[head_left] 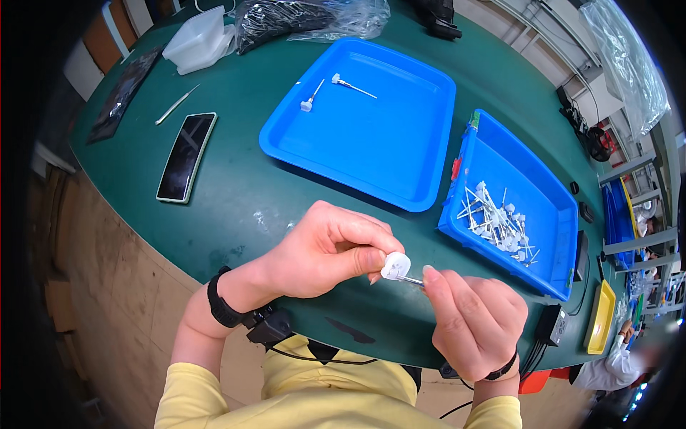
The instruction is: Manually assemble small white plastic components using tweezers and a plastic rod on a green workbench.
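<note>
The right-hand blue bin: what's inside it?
The blue bin holds a loose heap of white pin parts with thin stems, piled toward its near wall. Whatever lies beneath the heap is covered.

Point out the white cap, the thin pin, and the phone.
white cap (395, 266), head view, its rounded face.
thin pin (412, 281), head view, the bare shaft between the hands.
phone (186, 156), head view, middle of its dark screen.

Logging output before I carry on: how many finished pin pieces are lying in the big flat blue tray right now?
2. One pin piece lies near the big flat blue tray's far left part; the second pin piece lies just right of it. Nothing hidden there; the tray is fully in view.
</note>
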The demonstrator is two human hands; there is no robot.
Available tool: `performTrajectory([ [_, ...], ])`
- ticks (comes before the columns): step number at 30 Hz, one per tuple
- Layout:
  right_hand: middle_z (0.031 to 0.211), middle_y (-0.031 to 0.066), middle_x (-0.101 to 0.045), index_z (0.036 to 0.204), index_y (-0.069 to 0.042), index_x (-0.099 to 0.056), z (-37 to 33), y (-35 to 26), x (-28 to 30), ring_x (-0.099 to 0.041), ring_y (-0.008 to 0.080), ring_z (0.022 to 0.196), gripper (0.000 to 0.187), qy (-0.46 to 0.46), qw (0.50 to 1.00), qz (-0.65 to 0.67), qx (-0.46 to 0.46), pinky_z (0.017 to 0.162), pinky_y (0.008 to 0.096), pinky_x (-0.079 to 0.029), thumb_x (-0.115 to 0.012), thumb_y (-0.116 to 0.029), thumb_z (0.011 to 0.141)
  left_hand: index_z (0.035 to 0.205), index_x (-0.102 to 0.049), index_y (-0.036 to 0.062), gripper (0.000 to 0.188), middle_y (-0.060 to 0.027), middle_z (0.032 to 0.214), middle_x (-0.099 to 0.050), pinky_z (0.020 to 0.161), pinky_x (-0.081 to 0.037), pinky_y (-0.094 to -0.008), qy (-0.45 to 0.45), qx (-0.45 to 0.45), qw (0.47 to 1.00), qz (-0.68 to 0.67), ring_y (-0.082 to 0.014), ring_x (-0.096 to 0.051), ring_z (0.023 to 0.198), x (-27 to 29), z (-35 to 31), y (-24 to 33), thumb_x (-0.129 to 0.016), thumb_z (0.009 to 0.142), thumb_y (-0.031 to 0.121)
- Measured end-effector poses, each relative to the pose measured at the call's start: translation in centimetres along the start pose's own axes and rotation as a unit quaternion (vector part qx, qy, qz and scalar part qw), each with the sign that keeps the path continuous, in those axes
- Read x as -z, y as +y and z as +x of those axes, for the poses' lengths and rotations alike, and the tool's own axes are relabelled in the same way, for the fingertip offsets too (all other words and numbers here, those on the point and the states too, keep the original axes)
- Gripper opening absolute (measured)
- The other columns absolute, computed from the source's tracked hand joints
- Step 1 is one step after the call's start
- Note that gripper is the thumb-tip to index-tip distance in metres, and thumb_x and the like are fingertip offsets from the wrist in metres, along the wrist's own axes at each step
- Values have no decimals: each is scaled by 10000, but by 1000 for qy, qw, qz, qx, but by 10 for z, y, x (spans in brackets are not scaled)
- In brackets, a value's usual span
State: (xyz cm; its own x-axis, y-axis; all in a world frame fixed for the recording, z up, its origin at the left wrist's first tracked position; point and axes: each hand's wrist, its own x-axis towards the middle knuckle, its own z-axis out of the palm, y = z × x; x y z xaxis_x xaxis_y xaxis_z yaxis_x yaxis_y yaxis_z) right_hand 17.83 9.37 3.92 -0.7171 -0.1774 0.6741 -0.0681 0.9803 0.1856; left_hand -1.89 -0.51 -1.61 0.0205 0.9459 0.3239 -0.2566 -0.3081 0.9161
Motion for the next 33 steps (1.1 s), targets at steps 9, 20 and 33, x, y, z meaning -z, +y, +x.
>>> performTrajectory([
  [9, 767, 110, -612, 944, 89, -680, -2, 3, -3, -462, 119, 519, 373, -9, 1000, 3, -12, 421, 221, -308, -625, 24, 581, 1009, -670, -44, 148, -75, 851, -636, 664, -476, -245, 2, 26, 998, -59, -107, -557, 717, -1, -1, -5, -573, 902, -16],
  [20, 767, 126, -605, 944, 113, -667, 2, -4, -5, -458, 126, 514, 389, 34, 998, 41, -15, 409, 223, -324, -640, 7, 571, 1008, -671, -45, 142, -81, 832, -625, 644, -462, -251, -16, -17, 999, -36, -117, -549, 718, -6, 1, -6, -573, 915, -4],
  [33, 741, 107, -603, 864, 84, -682, 11, -8, 2, -470, 115, 552, 213, -13, 998, -45, 35, 458, 220, -261, -623, -1, 678, 980, -672, -48, 137, -96, 884, -658, 636, -488, -249, 63, -23, 997, -32, -121, -597, 733, -7, 0, 4, -595, 926, 52],
])
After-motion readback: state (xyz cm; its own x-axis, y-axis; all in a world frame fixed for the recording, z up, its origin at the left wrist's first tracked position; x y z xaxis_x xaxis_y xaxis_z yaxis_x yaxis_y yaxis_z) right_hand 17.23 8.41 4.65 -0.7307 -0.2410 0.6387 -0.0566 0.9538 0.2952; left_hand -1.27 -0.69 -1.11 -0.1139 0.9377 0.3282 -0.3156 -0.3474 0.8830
